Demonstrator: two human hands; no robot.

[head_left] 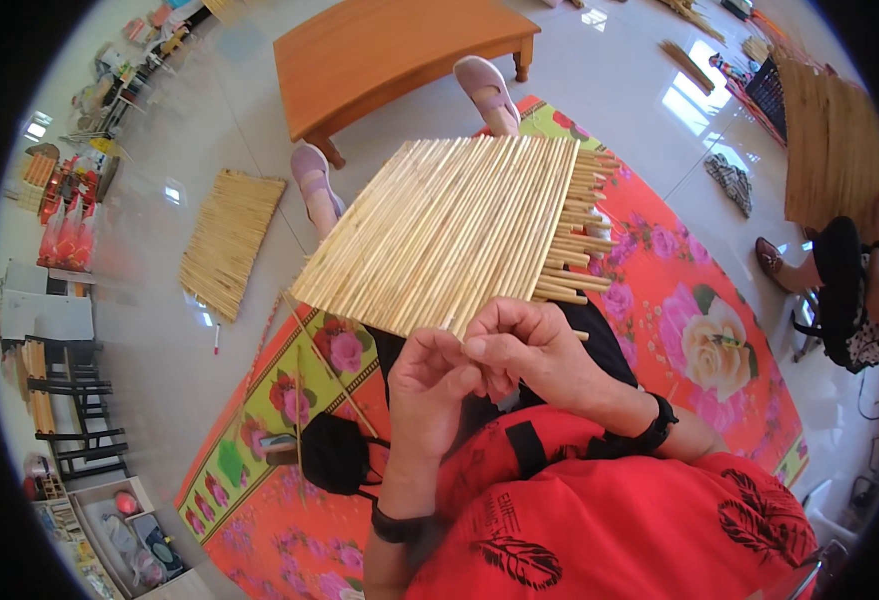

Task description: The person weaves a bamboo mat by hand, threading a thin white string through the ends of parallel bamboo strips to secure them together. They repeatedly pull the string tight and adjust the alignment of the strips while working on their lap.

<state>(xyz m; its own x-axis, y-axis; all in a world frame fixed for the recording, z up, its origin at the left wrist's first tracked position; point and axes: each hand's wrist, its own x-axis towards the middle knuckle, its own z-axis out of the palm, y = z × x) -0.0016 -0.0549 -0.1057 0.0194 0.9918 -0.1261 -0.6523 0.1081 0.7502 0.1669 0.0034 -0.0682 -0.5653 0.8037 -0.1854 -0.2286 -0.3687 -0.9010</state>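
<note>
A mat of straw-coloured reed stalks lies across my lap, its stalks side by side. Loose stalks stick out from under its right edge. Close to the mat's near edge, my left hand and my right hand meet with fingertips pinched together. Whatever lies between the fingers is too small or hidden to make out. Both wrists carry black bands.
An orange wooden table stands ahead. A second reed mat lies on the floor at left. Beneath me spreads a red floral floor sheet, with a black pouch-like thing on it. At right, another person sits by an upright reed panel.
</note>
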